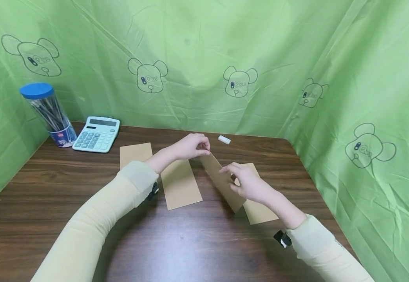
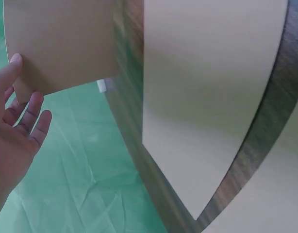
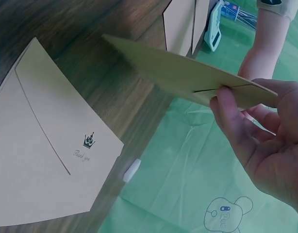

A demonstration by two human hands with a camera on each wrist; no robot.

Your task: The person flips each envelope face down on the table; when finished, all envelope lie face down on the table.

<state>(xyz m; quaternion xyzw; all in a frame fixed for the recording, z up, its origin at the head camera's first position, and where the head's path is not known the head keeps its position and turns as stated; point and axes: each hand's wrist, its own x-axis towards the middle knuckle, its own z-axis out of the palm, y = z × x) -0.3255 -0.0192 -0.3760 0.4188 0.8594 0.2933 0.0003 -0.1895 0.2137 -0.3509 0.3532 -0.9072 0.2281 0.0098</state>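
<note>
A brown kraft-paper envelope (image 1: 222, 182) is tilted up off the table between my two hands. My left hand (image 1: 192, 147) pinches its far upper corner, thumb on one face and fingers behind. Along the upper edge, my right hand (image 1: 248, 184) has its thumb and fingers bent at a slit in the paper, which the right wrist view shows close up. Under and beside the right hand lies another envelope (image 3: 57, 131), printed with a small crown and "Thank you". To the left, a flat brown envelope (image 1: 181, 186) lies near my left forearm.
One more brown sheet (image 1: 134, 152) is partly covered by the left sleeve. At the back left stand a light-blue calculator (image 1: 96, 135) and a blue-lidded tub of pens (image 1: 51, 113). A white eraser (image 1: 224, 140) lies near the table's back edge, before a green curtain (image 1: 197, 58).
</note>
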